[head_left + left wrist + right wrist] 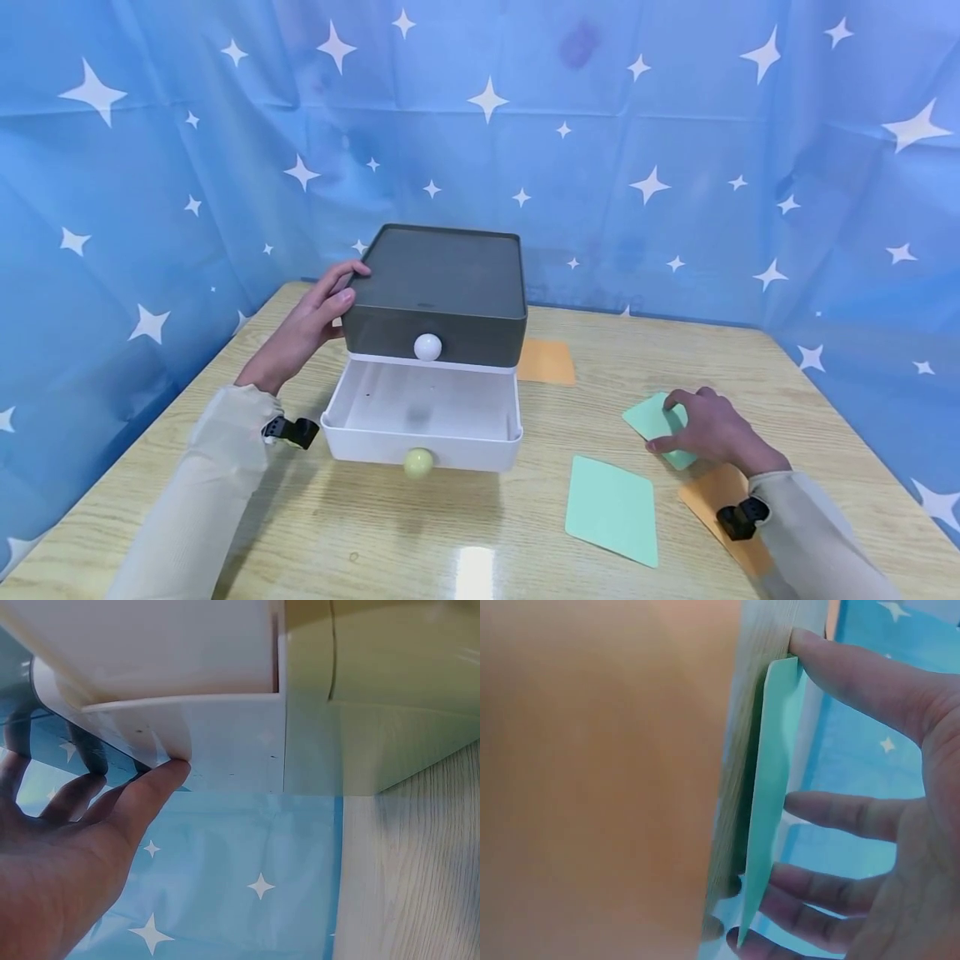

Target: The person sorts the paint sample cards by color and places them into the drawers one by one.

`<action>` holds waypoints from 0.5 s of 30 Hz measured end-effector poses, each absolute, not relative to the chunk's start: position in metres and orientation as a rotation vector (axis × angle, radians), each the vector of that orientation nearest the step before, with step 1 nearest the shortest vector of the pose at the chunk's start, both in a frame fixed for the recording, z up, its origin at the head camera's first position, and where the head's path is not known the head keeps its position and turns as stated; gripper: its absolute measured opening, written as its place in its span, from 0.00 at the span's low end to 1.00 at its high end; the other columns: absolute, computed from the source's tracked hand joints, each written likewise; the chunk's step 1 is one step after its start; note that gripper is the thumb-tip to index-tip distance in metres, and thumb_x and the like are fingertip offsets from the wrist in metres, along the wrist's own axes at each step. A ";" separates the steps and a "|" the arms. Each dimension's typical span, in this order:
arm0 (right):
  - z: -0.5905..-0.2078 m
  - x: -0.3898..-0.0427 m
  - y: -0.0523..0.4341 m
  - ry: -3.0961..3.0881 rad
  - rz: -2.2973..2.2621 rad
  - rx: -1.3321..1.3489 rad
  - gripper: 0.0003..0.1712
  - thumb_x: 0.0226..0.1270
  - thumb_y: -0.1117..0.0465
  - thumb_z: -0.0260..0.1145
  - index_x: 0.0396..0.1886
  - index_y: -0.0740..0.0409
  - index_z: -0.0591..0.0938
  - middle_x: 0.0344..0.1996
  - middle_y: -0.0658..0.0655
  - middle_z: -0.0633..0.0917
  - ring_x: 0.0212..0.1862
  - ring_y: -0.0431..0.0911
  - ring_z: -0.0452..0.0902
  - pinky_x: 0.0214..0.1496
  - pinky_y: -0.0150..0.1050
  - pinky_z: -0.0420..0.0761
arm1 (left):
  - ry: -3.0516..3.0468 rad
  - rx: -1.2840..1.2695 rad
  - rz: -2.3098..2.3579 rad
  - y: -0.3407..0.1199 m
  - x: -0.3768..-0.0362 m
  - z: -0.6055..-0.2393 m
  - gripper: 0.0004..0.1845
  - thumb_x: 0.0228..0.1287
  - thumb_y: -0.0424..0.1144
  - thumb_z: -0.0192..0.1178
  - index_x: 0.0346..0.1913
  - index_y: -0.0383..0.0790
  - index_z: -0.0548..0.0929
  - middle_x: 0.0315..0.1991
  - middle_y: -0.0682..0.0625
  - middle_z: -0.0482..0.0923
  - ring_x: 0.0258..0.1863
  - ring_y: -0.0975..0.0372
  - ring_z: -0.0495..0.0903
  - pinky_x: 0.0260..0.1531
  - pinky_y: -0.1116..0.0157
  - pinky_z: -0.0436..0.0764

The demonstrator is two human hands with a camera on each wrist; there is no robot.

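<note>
— Looking across the counter point(787, 375), what does the person have around them?

— Pale wood-grain boards make up the counter, with a bright patch of glare near its front edge. A blue cloth backdrop point(675, 125) printed with white stars hangs behind it and wraps round both sides; the creases in the cloth show plainly.

— And what stands on it?

— A small drawer unit point(438, 283) with a dark grey top, set left of the middle. Its upper drawer is closed and carries a white round knob point(427, 347). The white lower drawer point(420, 412) is pulled out toward the person, with a pale yellow-green knob point(417, 463) on its front. An orange card point(546, 361) lies flat just right of the unit.

— Where are the hands?

— The left hand point(303, 329) rests against the unit's left side, fingers straight and laid on its upper corner, its grip open. The right hand point(708, 429) is well to the right, fingers bent down onto a green card point(654, 419), thumb at the near edge; the wrist view shows that card lifted off the wood on one side, pinched between thumb and fingers.

— Anything else lying there?

— A second green card point(611, 510) lies flat nearer the person, between the drawer and the right arm, and another orange card point(712, 500) sits partly under the right wrist. Both arms wear pale sleeves with a black strap at each wrist.
</note>
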State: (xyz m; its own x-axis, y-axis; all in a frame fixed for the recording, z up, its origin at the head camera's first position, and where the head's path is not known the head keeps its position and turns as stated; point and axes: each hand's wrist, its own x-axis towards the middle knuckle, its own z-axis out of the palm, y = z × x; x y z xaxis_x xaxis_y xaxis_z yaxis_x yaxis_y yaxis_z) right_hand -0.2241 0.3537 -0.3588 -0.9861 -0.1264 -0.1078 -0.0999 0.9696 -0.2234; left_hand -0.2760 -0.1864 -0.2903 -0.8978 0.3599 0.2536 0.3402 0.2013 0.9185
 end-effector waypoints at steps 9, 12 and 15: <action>-0.361 -0.221 0.353 3.053 -0.299 -0.238 0.45 0.47 0.35 0.78 0.56 0.62 0.79 0.51 0.77 0.74 0.46 0.67 0.74 0.36 0.55 0.78 | 2.429 0.697 1.838 -0.186 -0.275 -0.291 0.23 0.79 0.56 0.41 0.71 0.60 0.59 0.77 0.48 0.54 0.67 0.46 0.66 0.65 0.38 0.65; -0.358 -0.220 0.350 3.067 -0.299 -0.268 0.44 0.47 0.36 0.78 0.55 0.61 0.79 0.50 0.76 0.75 0.46 0.65 0.74 0.35 0.53 0.78 | 2.425 0.702 1.842 -0.186 -0.274 -0.291 0.22 0.80 0.56 0.41 0.71 0.60 0.59 0.76 0.48 0.54 0.66 0.47 0.66 0.65 0.40 0.67; -0.351 -0.219 0.343 3.085 -0.315 -0.310 0.42 0.47 0.37 0.78 0.54 0.60 0.80 0.50 0.74 0.77 0.46 0.63 0.75 0.36 0.52 0.77 | 2.418 0.710 1.850 -0.185 -0.275 -0.290 0.22 0.80 0.55 0.41 0.71 0.59 0.60 0.76 0.48 0.55 0.65 0.48 0.66 0.64 0.42 0.68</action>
State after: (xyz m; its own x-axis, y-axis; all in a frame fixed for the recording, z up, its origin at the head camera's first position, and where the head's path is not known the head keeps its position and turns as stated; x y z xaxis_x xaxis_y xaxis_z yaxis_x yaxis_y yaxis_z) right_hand -0.2185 0.3426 -0.3505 -0.9799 -0.1997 -0.0046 -0.1946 0.9598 -0.2024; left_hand -0.2752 -0.1853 -0.2901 -0.8968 0.3604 0.2566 0.3418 0.1963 0.9190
